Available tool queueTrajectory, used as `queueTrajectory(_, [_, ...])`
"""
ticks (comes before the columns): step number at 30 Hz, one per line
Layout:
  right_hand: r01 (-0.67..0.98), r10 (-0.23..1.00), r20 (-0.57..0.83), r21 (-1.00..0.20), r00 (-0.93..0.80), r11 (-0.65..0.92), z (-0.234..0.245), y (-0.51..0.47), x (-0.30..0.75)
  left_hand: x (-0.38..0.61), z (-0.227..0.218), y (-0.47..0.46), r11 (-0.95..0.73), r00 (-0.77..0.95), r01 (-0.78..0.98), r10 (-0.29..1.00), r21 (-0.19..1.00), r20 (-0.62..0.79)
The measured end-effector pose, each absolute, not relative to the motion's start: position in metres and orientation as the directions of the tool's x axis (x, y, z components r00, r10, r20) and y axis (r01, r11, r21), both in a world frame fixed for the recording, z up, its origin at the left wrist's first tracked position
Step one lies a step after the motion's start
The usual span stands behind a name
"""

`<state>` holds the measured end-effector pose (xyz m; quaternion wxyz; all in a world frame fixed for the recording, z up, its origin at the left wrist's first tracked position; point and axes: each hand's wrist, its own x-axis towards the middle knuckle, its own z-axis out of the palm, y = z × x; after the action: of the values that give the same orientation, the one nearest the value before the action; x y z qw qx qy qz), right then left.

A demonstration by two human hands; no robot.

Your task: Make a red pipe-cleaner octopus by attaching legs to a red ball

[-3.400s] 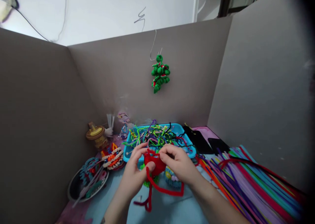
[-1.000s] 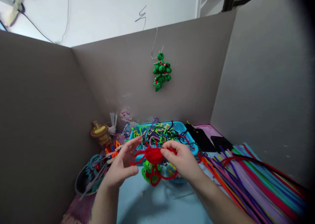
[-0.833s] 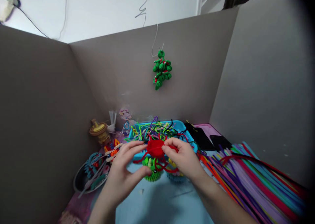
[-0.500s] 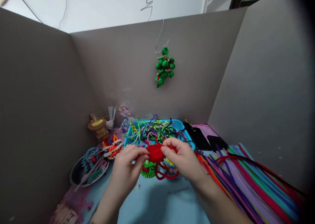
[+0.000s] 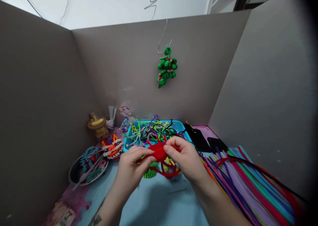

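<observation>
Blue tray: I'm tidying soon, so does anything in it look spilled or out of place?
Nothing clearly spilled, but the coloured strands lie tangled in the blue tray, some green ends crossing its left rim; the long strips at right lie far more neatly.

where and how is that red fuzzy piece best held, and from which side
Probably by pinching the red fuzzy piece toward its left and right sides, the left hand coming from the left and the right hand from the right. Its body spans sideways between them, while loose strands loop below and others poke up above, likely to get in the way.
</observation>
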<state>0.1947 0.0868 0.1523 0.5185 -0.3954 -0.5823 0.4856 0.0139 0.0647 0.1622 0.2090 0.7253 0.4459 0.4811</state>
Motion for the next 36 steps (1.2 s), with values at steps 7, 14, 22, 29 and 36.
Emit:
queueTrajectory(7, [-0.119,0.956,0.22,-0.973,-0.196,0.2,0.153,0.087,0.198,0.013,0.16,0.066,-0.532,0.149,0.378,0.843,0.758,0.517])
queueTrajectory(14, [-0.173,0.932,0.281,-0.954,-0.227,0.245,0.157,0.087,0.199,0.007,0.159,0.068,-0.662,0.232,0.362,0.746,0.656,0.625])
queueTrajectory(22, [-0.305,0.968,0.168,-0.946,-0.188,0.105,0.156,0.084,0.191,0.008,0.162,0.066,-0.676,0.248,0.407,0.729,0.614,0.639])
queueTrajectory(29, [-0.317,0.987,0.087,-0.948,-0.135,0.04,0.153,0.084,0.179,0.005,0.167,0.068,-0.602,0.259,0.506,0.789,0.618,0.557])
queueTrajectory(36, [-0.303,0.995,0.074,-0.952,-0.066,0.051,0.149,0.089,0.179,0.006,0.165,0.067,-0.584,0.234,0.625,0.773,0.518,0.589])
